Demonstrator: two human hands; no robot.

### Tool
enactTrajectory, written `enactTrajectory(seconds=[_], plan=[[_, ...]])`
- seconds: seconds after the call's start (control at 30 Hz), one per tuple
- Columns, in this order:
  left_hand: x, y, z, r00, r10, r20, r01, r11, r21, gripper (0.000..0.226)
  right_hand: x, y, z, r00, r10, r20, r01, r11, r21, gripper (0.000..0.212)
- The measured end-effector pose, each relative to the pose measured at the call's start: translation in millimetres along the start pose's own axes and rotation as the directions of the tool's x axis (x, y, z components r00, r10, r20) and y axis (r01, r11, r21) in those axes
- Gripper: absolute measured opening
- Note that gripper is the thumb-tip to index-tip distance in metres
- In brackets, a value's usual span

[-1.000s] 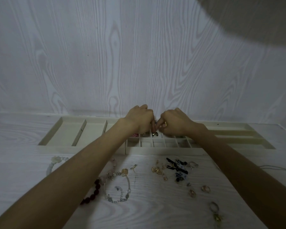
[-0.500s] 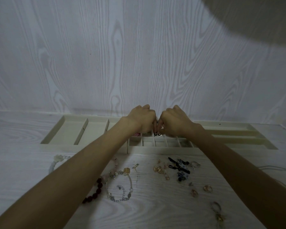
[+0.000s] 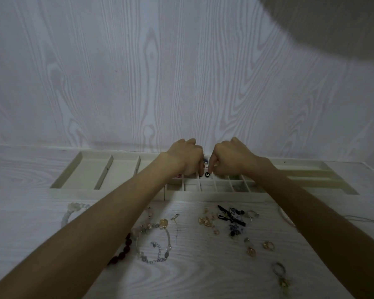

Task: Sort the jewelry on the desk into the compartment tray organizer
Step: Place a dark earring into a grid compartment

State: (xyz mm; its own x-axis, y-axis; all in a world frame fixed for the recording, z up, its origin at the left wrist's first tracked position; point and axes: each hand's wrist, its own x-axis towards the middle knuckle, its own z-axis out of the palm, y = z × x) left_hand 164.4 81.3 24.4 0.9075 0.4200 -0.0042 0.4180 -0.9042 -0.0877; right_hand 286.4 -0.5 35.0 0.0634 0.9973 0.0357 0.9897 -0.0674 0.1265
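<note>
The right hand [image 3: 231, 160] is pinching a small dark earring [image 3: 207, 174] over the tray organizer [image 3: 311, 182]'s small middle compartments, probably placing it; the left hand [image 3: 187, 160], fingers curled, is hovering beside—holding anything, I cannot tell.

desk [image 3: 203, 277]: pale matt woodgrain | tray [image 3: 125, 194]: cream matt | bracelet [image 3: 153, 244]: glossy beads

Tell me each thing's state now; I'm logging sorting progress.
Compartment tray organizer: open, large left compartments bare.
Small black charm: pinched by right hand, above the small cells.
Right hand: grip on the charm.
Left hand: curled; contents hidden.
Silver chain bracelet: unsorted on desk.
Dark red bead bracelet: unsorted, partly hidden by forearm.
</note>
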Motion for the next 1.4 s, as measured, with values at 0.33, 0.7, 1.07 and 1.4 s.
enactTrajectory(seconds=[0.33,0.7,1.07,1.4], plan=[[3.5,-1.7,4.4,0.999,-0.031,0.019,0.032,0.998,-0.054,0.031,6.3,-4.9,10.3,0.995,0.035,0.098,-0.029,0.997,-0.065,0.026],[-58.3,-30.9,-37.1,0.989,-0.103,-0.106,0.067,0.951,-0.300,0.036,-43.3,-0.9,-33.2,0.998,0.013,-0.064,0.004,0.968,0.249,0.027],[-162.0,-14.4,1.5,0.978,-0.188,0.091,0.208,0.907,-0.365,0.034,-94.2,-87.6,12.1,0.984,-0.138,-0.116,0.164,0.953,0.255,0.038],[-169.4,15.8,28.9,0.885,-0.465,-0.017,0.345,0.681,-0.646,0.035,-100.0,-115.4,37.9,0.951,0.089,-0.296,0.039,0.916,0.400,0.019]])
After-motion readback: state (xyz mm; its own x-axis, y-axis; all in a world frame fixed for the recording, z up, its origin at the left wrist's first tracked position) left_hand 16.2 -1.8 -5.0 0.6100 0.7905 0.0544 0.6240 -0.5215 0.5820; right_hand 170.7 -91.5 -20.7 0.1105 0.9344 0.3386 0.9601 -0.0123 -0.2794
